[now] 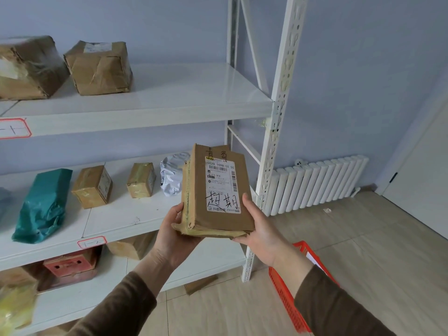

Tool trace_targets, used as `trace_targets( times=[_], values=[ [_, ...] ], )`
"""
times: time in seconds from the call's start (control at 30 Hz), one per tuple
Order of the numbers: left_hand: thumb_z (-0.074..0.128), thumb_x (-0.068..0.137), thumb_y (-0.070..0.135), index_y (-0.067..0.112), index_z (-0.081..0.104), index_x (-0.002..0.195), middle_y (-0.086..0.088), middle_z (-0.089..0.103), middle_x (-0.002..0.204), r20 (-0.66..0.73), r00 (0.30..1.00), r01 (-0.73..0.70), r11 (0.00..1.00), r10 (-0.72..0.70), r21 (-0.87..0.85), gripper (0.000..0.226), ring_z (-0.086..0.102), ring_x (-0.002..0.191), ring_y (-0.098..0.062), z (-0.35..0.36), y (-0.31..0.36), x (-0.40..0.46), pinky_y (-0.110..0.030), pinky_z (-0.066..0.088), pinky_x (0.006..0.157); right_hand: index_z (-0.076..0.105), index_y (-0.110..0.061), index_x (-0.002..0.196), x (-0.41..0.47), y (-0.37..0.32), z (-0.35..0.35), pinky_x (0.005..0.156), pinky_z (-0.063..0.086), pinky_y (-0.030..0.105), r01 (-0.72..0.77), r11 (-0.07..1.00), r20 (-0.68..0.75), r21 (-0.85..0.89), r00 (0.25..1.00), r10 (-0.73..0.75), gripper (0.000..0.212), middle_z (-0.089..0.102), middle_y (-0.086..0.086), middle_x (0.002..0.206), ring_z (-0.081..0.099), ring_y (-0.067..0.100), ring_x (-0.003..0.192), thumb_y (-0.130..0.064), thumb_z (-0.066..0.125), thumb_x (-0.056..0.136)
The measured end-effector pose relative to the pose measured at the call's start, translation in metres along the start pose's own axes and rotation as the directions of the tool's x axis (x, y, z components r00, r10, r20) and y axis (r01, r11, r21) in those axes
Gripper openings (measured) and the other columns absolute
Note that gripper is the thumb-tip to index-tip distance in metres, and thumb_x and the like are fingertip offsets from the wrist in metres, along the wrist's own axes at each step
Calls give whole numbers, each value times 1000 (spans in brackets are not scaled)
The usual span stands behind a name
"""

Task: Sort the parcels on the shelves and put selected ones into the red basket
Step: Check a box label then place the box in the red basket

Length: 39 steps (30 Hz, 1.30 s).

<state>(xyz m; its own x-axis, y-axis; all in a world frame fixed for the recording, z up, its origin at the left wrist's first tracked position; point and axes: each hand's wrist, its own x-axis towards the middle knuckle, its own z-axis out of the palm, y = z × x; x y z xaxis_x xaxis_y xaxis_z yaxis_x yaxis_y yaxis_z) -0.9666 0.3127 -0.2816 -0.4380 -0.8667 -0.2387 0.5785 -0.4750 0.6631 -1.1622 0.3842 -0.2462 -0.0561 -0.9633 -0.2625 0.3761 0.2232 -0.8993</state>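
Holding a parcel (217, 190) up for inspection, label toward the camera, in front of the rack. Left hand (174, 235) cups its lower left corner from below, thumb curled onto the left edge. Right hand (260, 227) grips the lower right corner, thumb laid up the right side. Both sleeves are brown. Parcel is a flat brown carton, worn along the left edge; white label carries print, barcodes and bold handwriting across the bottom.

Basket (288, 293) sits on the floor at 5 o'clock from the parcel, below the right forearm, which hides much of it; contents cannot be judged.

Step, as judged: sorting check, reading the label to decide keep or pull. If it is selected, next move calls for swinging the parcel down toward 5 o'clock and releasing it low into the basket; one hand could carry it. If not, back to the shelf.

Middle shelf (116, 221), at 9 o'clock: green bag (42, 204), two small cartons (93, 186) (141, 180), silver pouch (172, 177) just behind the parcel.

Top shelf (169, 93), at 11 o'clock: two brown packages (99, 67) (26, 69).

Radiator (317, 184) on the far wall at 3 o'clock.
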Motion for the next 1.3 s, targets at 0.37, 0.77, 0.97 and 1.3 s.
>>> trace_targets(
  times=[0.37,0.77,0.97,1.3],
  values=[
    [53,100,52,20,57,148,-9,56,153,112,993,-23,899,-29,437,58,44,146,-39,29,-55,28,-61,29,121,62,-35,131,0,16,-83,90,55,39,49,999,-295,1,955,-46,41,78,-5,116,71,19,112,-51,66,94],
    [54,103,42,6,55,146,-14,63,141,163,969,76,855,-184,513,56,58,130,-30,144,-239,113,-36,52,100,57,-19,129,-17,-1,-305,81,57,39,-10,1000,-470,-10,883,4,48,75,8,118,72,24,106,-48,70,92],
    [62,103,34,3,48,145,-12,69,121,-29,975,211,880,-220,425,55,75,89,-14,192,-345,149,-23,57,66,62,-21,129,-17,-3,-426,100,56,49,-117,992,-470,-38,879,85,44,77,5,118,72,27,113,-49,65,96],
    [54,104,45,34,57,145,7,67,136,-192,880,473,833,-434,286,42,60,126,-12,197,-447,203,-28,54,78,57,-35,139,24,54,-528,114,41,57,-358,933,-411,-46,858,309,82,62,-3,140,56,24,133,-70,76,67]
  ],
)
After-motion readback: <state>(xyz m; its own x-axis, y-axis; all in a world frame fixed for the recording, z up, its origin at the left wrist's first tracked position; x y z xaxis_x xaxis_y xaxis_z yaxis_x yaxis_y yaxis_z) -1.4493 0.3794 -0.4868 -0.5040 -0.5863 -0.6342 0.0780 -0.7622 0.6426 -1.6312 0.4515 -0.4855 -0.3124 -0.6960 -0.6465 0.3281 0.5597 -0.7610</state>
